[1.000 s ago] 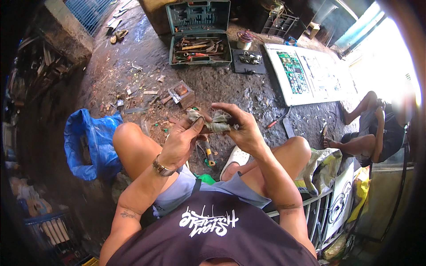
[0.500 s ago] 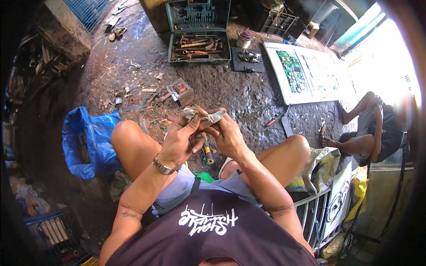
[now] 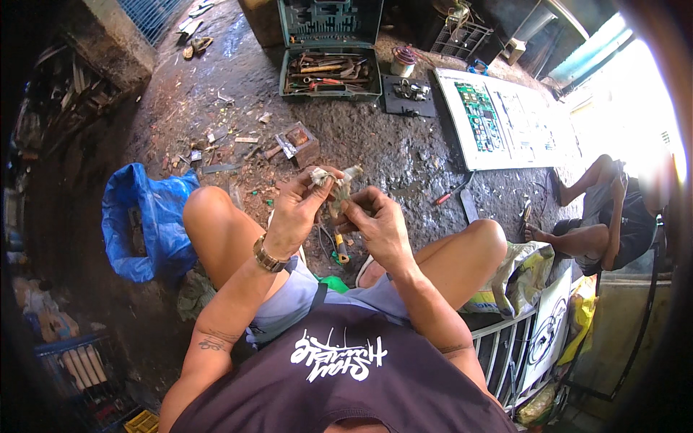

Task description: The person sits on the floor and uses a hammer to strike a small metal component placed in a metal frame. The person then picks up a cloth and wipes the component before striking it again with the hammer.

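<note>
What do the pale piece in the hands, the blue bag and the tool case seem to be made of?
Pale piece: probably cloth, dull, soiled; it folds softly, though thin plastic is possible.
Blue bag: likely plastic sheeting, slightly glossy, with crisp creases.
Tool case: probably hard plastic, matte dark green, with moulded-looking recesses.

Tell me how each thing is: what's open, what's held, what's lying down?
Left hand: closed on the pale rag.
Right hand: pinching the pale rag.
Pale rag: crumpled, held up off the floor.
Toolbox: open, tools inside.
Blue sack: mouth open.
Red-handled tool: lying on the floor.
Wristwatch: worn on the left wrist.
</note>
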{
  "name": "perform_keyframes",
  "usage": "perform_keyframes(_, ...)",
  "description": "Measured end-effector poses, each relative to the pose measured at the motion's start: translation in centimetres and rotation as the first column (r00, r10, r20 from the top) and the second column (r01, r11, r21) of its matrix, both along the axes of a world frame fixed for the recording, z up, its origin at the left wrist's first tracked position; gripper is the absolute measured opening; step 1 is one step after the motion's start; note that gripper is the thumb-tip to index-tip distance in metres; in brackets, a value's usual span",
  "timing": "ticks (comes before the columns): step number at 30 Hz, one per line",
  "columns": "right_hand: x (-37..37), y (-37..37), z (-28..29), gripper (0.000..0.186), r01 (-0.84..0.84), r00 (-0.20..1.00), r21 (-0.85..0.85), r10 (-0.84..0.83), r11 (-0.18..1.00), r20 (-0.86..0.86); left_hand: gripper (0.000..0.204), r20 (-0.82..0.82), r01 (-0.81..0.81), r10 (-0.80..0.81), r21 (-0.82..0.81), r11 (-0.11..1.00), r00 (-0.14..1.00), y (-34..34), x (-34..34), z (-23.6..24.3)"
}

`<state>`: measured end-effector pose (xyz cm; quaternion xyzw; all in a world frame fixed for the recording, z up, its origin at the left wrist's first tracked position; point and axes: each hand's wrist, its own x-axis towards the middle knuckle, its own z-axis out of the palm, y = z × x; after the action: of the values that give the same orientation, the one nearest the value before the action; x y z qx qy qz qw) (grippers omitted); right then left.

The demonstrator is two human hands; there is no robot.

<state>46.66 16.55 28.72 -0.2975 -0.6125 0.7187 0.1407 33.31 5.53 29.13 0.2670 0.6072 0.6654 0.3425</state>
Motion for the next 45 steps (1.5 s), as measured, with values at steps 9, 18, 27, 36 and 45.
perform_keyframes(9,-0.6,-0.3,-1.5,0.027,0.035,0.998,-0.021,-0.036,0.999,-0.058,0.02,-0.207,-0.015,0.01,-0.025,1.0,0.978,0.6,0.0,-1.6)
perform_keyframes(18,-1.1,0.0,-2.5,0.028,0.139,0.983,0.811,0.023,0.569,-0.184,0.02,-0.327,-0.114,0.074,-0.108,0.988,0.942,0.8,0.4,-1.5)
perform_keyframes(27,-0.7,-0.4,-2.0,0.013,-0.175,0.983,0.838,0.046,0.516,0.177,0.022,-0.746,-0.293,0.06,-0.185,0.938,0.663,0.6,-0.5,-3.6)
perform_keyframes(36,-0.5,2.6,-1.3,0.022,-0.082,0.968,0.812,0.239,0.578,-0.073,0.018,-0.158,0.139,-0.171,-0.199,0.97,0.972,-1.2,-1.0,-3.4)
perform_keyframes(45,-1.3,1.6,-2.6,0.024,-0.117,0.993,0.169,0.113,0.979,0.036,0.021,-0.088,0.191,-0.201,-0.109,0.975,0.976,-1.8,-0.6,-3.9)
